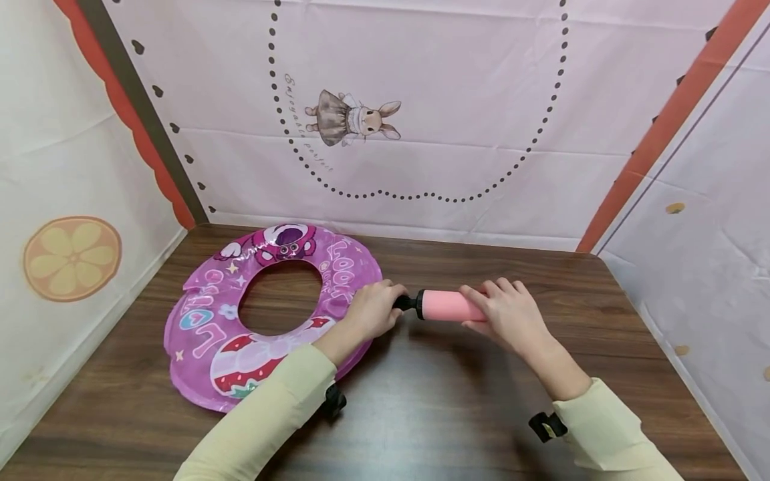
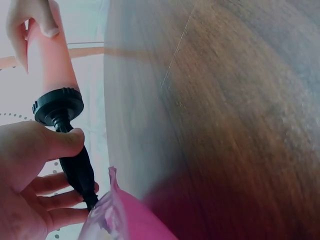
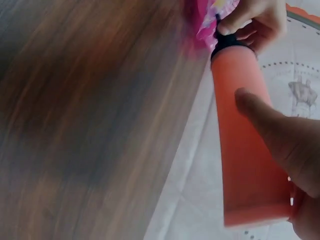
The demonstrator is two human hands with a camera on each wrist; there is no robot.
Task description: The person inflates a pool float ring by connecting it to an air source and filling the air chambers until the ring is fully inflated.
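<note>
A pink-purple inflatable swim ring (image 1: 210, 321) with cartoon prints lies on the left of the wooden table (image 1: 457, 401). My left hand (image 1: 374, 308) grips the black nozzle (image 2: 75, 165) of a pink hand pump (image 1: 448, 306) where it meets the ring's edge (image 2: 117, 215). My right hand (image 1: 508, 312) grips the pump's pink barrel (image 3: 245, 140), thumb laid along it. The pump lies level just above the table, pointing left at the ring.
Printed cloth walls close the table in: a rabbit picture (image 1: 351, 120) at the back, an orange-slice print (image 1: 72, 257) on the left, a plain panel (image 1: 698, 234) on the right. Bare dark wood lies in front of and right of the hands.
</note>
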